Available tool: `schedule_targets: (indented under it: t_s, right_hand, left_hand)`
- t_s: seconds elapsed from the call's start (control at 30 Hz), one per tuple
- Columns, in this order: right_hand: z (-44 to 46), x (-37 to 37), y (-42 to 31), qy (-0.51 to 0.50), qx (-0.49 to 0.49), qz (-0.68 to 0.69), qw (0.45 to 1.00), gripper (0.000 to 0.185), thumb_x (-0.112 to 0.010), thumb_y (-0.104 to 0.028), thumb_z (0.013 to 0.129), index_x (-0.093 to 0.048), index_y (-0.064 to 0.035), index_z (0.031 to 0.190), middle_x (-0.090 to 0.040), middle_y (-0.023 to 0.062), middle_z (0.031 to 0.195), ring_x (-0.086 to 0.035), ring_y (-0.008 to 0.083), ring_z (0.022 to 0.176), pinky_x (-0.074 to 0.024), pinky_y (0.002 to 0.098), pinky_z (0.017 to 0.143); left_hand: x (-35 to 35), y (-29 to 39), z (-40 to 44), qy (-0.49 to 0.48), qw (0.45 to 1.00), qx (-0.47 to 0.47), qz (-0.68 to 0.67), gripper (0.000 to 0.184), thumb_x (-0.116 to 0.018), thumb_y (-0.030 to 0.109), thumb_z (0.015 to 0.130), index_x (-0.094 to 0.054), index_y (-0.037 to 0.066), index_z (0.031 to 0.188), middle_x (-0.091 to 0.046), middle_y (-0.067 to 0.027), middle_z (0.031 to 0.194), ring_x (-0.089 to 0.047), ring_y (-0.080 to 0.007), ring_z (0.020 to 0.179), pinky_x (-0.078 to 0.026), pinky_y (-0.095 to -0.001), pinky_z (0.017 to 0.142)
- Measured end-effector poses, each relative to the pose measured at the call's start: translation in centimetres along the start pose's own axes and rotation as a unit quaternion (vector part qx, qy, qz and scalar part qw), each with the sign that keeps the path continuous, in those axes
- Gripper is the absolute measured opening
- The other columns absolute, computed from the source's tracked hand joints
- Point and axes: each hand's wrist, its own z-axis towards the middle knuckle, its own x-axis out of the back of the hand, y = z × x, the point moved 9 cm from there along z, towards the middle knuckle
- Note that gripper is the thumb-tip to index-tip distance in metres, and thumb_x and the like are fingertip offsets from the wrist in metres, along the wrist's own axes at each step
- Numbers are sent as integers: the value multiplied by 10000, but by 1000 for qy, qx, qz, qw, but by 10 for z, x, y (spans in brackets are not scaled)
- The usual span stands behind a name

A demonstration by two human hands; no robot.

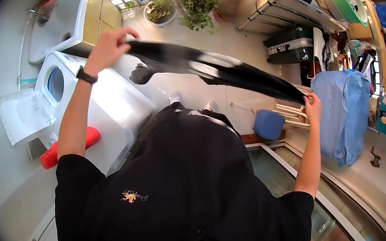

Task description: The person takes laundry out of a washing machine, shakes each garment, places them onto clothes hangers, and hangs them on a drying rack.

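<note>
I'm watching a person whose bare hands are spreading a long black-and-white cloth point(247, 76) across the space in front of their chest, and I'm taking twelve o'clock as straight ahead of them. The cloth is sitting at twelve, clear of the body, its long axis running crosswise from about ten round to nearly two.

The left hand point(108, 52) is gripping one end, fingers closed on the fabric; from there the cloth is stretching away toward three, dipping slightly past it. A loose, dark fold is hanging near that end, at about four from the same hand. The right hand point(313, 108) is pinching the other end, so from its side the cloth is running off toward nine, or a little past. Neither hand is nearer, since each is clamping its own end, though the left is reaching somewhat further ahead.

The middle is looking blurred to me, so I'm unable to tell how the fabric is folded there. A white washing machine point(116, 91) is standing at ten, its lid point(23, 110) lying open, and a blue stool point(269, 124) is sitting at eight from the right hand.
</note>
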Motion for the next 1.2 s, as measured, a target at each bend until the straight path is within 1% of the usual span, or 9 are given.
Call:
schedule_targets:
  t_s: [0.27, 0.3, 0.4, 0.6, 0.77, 0.87, 1.03, 1.1, 1.2]
  right_hand:
    - [-104, -50, -220, -305, 81, 172, 933, 156, -734, -35, 845, -702, -43, 998, -652, 51, 693, -661, 96, 646, -490, 250, 593]
    - [-75, -46, -170, -246, 82, 111, 959, 173, -725, -26, 829, -702, -43, 999, -665, 75, 709, -687, 137, 673, -507, 274, 605]
    - [3, -26, 29, -59, 100, -127, 985, 209, -679, -13, 826, -700, -55, 1029, -707, 141, 795, -720, 284, 745, -543, 365, 659]
    - [-94, -28, -236, -188, 282, 92, 936, 176, -647, -48, 871, -668, -78, 1043, -684, 202, 842, -683, 356, 774, -535, 423, 718]
    - [-14, -65, 45, -201, 183, -169, 948, 191, -643, -50, 838, -669, -76, 1026, -643, 206, 762, -650, 367, 730, -522, 448, 701]
    - [4, 42, -58, -32, 134, -83, 987, 246, -585, 28, 858, -675, -83, 1057, -639, 176, 775, -627, 289, 681, -523, 397, 677]
    - [-49, 106, -173, 353, 276, -9, 894, 247, -572, 37, 908, -681, -68, 1104, -699, 123, 955, -678, 293, 792, -555, 365, 733]
    - [-44, 12, -148, 144, 288, -126, 938, 258, -570, 29, 896, -691, -67, 1102, -710, 159, 1002, -699, 364, 875, -566, 436, 801]
    - [-26, -74, -34, -158, 231, -156, 947, 241, -588, -5, 849, -705, -71, 1049, -706, 179, 921, -697, 385, 844, -552, 458, 802]
  left_hand:
    - [43, -263, 17, 267, 956, 85, 85, 285, -569, 38, 884, -715, 29, 1128, -701, -128, 755, -693, -221, 691, -574, -325, 687]
    - [0, -157, 18, 104, 964, 231, -85, 291, -568, 14, 887, -720, 62, 1130, -692, -104, 864, -651, -214, 688, -530, -345, 670]
    - [-109, 59, -7, -245, 950, -136, -136, 332, -553, -48, 821, -758, 60, 1058, -741, -70, 873, -665, -143, 876, -524, -309, 833]
    - [-10, -290, 45, 149, 936, 250, -196, 286, -452, 14, 957, -721, 5, 1054, -739, -86, 878, -676, -170, 772, -555, -330, 764]
    - [-80, -65, 10, -303, 946, 104, -51, 232, -545, 66, 969, -727, 66, 1113, -655, -33, 672, -634, -161, 603, -530, -314, 587]
    - [27, -83, 45, 157, 980, 22, 120, 214, -633, 28, 917, -756, 106, 1073, -701, -130, 786, -681, -191, 693, -542, -302, 673]
    - [57, -81, -1, 473, 871, -8, -132, 217, -563, -1, 999, -673, 23, 1185, -714, -55, 965, -673, -149, 865, -541, -333, 772]
    - [-65, -102, 27, 139, 973, 2, 184, 280, -559, 6, 951, -671, 52, 1204, -730, -165, 1095, -699, -283, 989, -539, -454, 842]
    - [-53, -124, 28, 34, 988, 8, 149, 318, -518, -14, 889, -698, 62, 1140, -732, -126, 964, -696, -229, 878, -535, -377, 759]
